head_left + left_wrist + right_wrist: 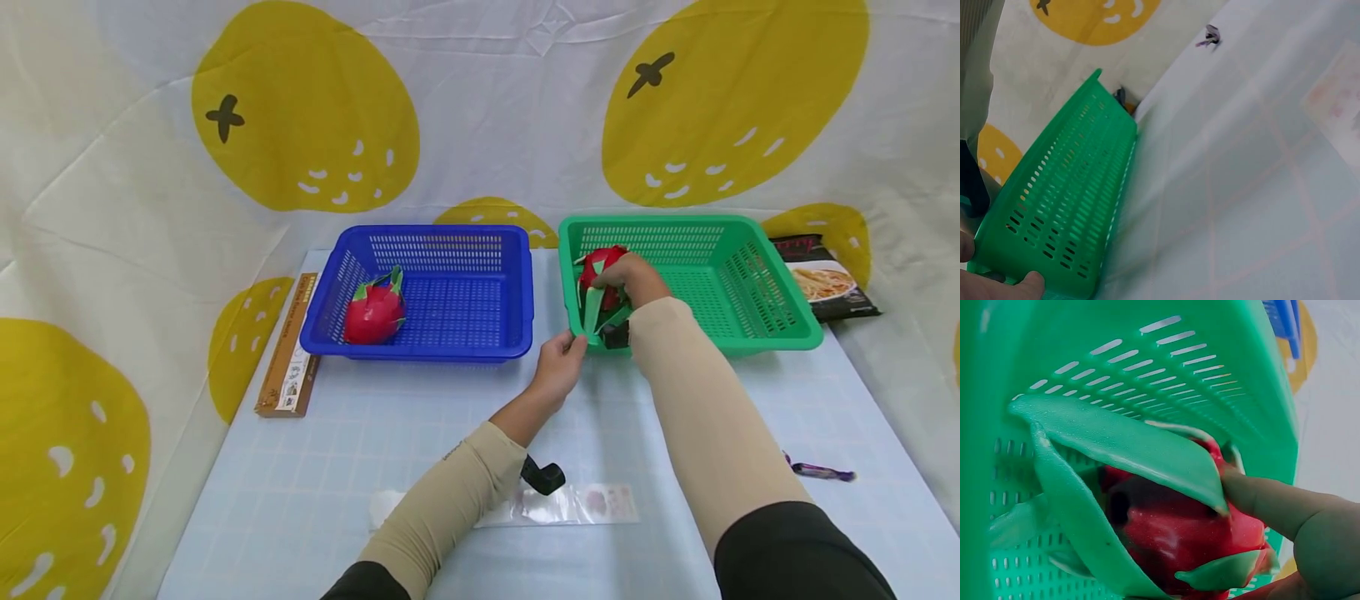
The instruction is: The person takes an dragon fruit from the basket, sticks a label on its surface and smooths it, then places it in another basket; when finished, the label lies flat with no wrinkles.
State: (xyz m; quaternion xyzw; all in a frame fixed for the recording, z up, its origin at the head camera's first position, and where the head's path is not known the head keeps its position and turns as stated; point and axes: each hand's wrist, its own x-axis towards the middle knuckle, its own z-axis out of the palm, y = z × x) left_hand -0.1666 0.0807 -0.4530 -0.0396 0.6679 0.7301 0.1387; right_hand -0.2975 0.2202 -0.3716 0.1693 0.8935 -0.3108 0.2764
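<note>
A red dragon fruit (600, 260) with long green scales lies in the left end of the green basket (772, 342). My right hand (636, 279) reaches over the near rim and holds this fruit. In the right wrist view, a digit presses by the base of a broad scale (1129, 447) on the red skin (1179, 531); the other fingers are mostly hidden. My left hand (558, 367) grips the basket's near left corner, its thumb (1032, 284) on the outer wall in the left wrist view. Another dragon fruit (375, 317) sits in the blue basket (420, 352).
Left of the blue basket lies a long brown box (288, 358). A black food packet (825, 279) leans beside the green basket's right end. Clear plastic packaging (577, 506) lies under my left forearm, and a small purple-black item (822, 472) is at the right. A patterned cloth hangs behind.
</note>
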